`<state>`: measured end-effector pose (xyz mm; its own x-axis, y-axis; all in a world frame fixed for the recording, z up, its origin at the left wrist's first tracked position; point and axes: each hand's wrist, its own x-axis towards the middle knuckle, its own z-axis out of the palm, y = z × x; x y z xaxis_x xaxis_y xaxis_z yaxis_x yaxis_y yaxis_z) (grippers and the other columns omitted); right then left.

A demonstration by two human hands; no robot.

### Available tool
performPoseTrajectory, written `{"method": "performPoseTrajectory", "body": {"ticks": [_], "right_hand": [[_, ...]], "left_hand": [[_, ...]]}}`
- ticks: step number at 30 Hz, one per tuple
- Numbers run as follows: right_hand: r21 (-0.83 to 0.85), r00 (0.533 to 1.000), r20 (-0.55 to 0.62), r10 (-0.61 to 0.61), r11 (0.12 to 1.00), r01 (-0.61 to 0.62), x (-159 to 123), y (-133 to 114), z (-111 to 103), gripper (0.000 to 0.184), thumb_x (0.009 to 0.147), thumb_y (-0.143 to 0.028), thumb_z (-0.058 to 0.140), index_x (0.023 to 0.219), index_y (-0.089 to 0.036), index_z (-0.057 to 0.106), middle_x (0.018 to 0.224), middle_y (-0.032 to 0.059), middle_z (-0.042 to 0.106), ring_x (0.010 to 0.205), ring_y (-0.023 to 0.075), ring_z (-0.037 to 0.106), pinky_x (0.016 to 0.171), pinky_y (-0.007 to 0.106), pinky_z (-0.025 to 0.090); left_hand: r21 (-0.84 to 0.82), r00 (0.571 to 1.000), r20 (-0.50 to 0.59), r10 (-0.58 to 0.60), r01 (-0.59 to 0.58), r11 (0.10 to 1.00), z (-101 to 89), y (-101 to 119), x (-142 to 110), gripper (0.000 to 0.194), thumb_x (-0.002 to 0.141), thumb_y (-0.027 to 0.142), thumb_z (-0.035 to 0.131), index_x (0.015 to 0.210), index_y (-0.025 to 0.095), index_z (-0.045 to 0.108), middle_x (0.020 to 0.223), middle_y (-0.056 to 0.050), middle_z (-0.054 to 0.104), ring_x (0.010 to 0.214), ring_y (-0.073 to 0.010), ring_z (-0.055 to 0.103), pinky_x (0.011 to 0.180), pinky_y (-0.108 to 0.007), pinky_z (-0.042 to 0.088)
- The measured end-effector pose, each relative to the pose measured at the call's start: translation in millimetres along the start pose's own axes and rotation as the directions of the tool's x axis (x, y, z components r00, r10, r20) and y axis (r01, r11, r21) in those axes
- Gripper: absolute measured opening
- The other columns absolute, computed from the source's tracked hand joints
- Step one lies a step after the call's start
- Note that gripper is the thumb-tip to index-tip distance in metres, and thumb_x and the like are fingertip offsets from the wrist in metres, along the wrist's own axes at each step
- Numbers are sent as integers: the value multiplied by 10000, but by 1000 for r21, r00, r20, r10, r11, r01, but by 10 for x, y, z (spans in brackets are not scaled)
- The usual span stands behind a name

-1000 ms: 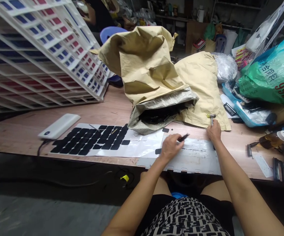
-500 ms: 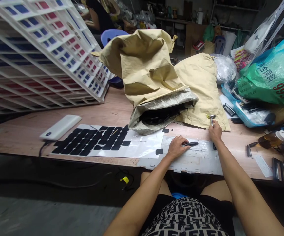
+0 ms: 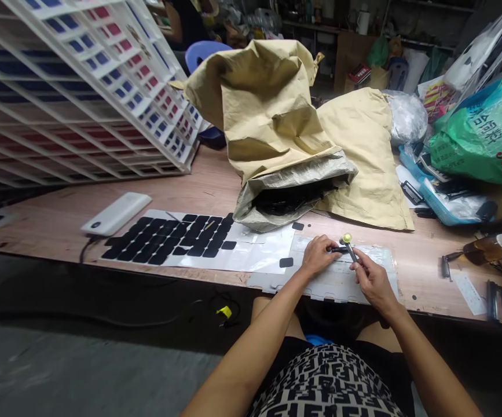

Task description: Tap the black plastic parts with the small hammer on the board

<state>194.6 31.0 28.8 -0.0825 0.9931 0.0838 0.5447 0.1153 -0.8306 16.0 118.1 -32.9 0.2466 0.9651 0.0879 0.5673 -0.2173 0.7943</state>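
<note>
My left hand (image 3: pixel 318 255) is closed on a slim black part (image 3: pixel 335 250), pressing it down on the clear plastic sheet (image 3: pixel 315 286) at the table's front edge. The part's exact kind cannot be made out. In my right hand (image 3: pixel 373 281) is a small hammer (image 3: pixel 350 246) with a yellowish face, its head just over the right end of the black part. Whether the head touches the part is unclear. Left of my hands lies a white sheet (image 3: pixel 263 258) bearing rows of black rounded pads (image 3: pixel 159 237).
An open tan sack (image 3: pixel 272 116) with black pieces inside stands behind my hands, another tan sack (image 3: pixel 363 156) beside it. A white power bank-like box (image 3: pixel 116 214) and white crate (image 3: pixel 146 87) are left. A blue basket (image 3: pixel 446 208), green bag (image 3: pixel 485 127) and brown bottle (image 3: pixel 485 249) are right.
My right hand has brought the hammer left and down from the right side to the black part. My left hand keeps its hold; the view has shifted slightly.
</note>
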Motion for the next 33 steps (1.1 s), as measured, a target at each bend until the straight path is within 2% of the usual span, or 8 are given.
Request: {"method": "performPoseTrajectory", "body": {"ticks": [4, 7, 13, 20, 23, 27, 30, 33], "right_hand": [[-67, 997, 0, -72, 995, 72, -35, 96, 86, 438, 966, -315, 460, 1364, -186, 589, 966, 78, 736, 760, 168, 680, 770, 325, 578], [-104, 994, 7, -106, 989, 106, -54, 131, 106, 411, 953, -296, 471, 1319, -194, 627, 971, 81, 744, 870, 202, 702, 856, 367, 580], [-84, 995, -86, -41, 996, 33, -109, 115, 48, 442, 972, -328, 463, 1376, -193, 583, 1057, 91, 735, 853, 185, 702, 842, 357, 587], [-122, 997, -82, 14, 992, -24, -90, 222, 8, 438, 940, -342, 488, 1324, -188, 630, 988, 81, 747, 863, 199, 697, 808, 345, 579], [-175, 986, -166, 23, 983, -52, 155, 247, -92, 452, 935, -347, 487, 1338, -190, 617, 1023, 85, 737, 862, 199, 685, 815, 340, 562], [-354, 951, -310, -11, 929, -104, 705, 372, -257, 460, 906, -251, 448, 1323, -157, 616, 1142, 124, 694, 962, 226, 643, 909, 369, 514], [-475, 936, -346, 60, 850, -229, 1064, 508, -321, 481, 877, -163, 416, 1313, -139, 617, 1136, 150, 673, 1019, 251, 600, 935, 375, 472], [-552, 934, -337, 117, 779, -297, 1237, 611, -313, 493, 857, -125, 425, 1319, -130, 598, 1127, 154, 657, 1017, 253, 567, 922, 347, 437]], "left_hand": [[7, 999, -26, 21, -21, 1000, 13, -2, 8, 123, 752, 262, 801, 831, 223, 715, 820, 12, 627, 848, -170, 551, 769, -301, 410], [16, 999, -35, 18, -18, 1000, 21, -2, 11, 116, 751, 265, 801, 818, 221, 717, 814, 9, 630, 852, -174, 553, 777, -304, 413], [8, 1000, -23, 10, -9, 1000, 19, 0, 4, 125, 751, 264, 793, 860, 238, 737, 833, 6, 648, 866, -179, 560, 777, -308, 423], [20, 1000, -23, 19, -18, 1000, 24, -11, 5, 135, 753, 286, 798, 858, 226, 738, 822, 4, 639, 868, -178, 563, 771, -308, 421], [23, 1000, -24, 16, -16, 1000, 30, -17, 7, 128, 753, 286, 796, 853, 231, 737, 818, 6, 637, 869, -178, 563, 767, -308, 421], [34, 999, -28, 26, -25, 999, 38, -24, 3, 116, 750, 268, 789, 840, 232, 726, 801, 8, 628, 864, -179, 560, 759, -308, 421], [39, 998, -32, 48, -47, 998, 38, -25, -9, 111, 742, 259, 783, 820, 225, 711, 803, 6, 625, 853, -179, 556, 753, -306, 419], [37, 997, -33, 67, -66, 997, 28, -22, -21, 112, 726, 249, 779, 791, 217, 694, 791, 5, 620, 844, -181, 548, 744, -302, 416]]}}
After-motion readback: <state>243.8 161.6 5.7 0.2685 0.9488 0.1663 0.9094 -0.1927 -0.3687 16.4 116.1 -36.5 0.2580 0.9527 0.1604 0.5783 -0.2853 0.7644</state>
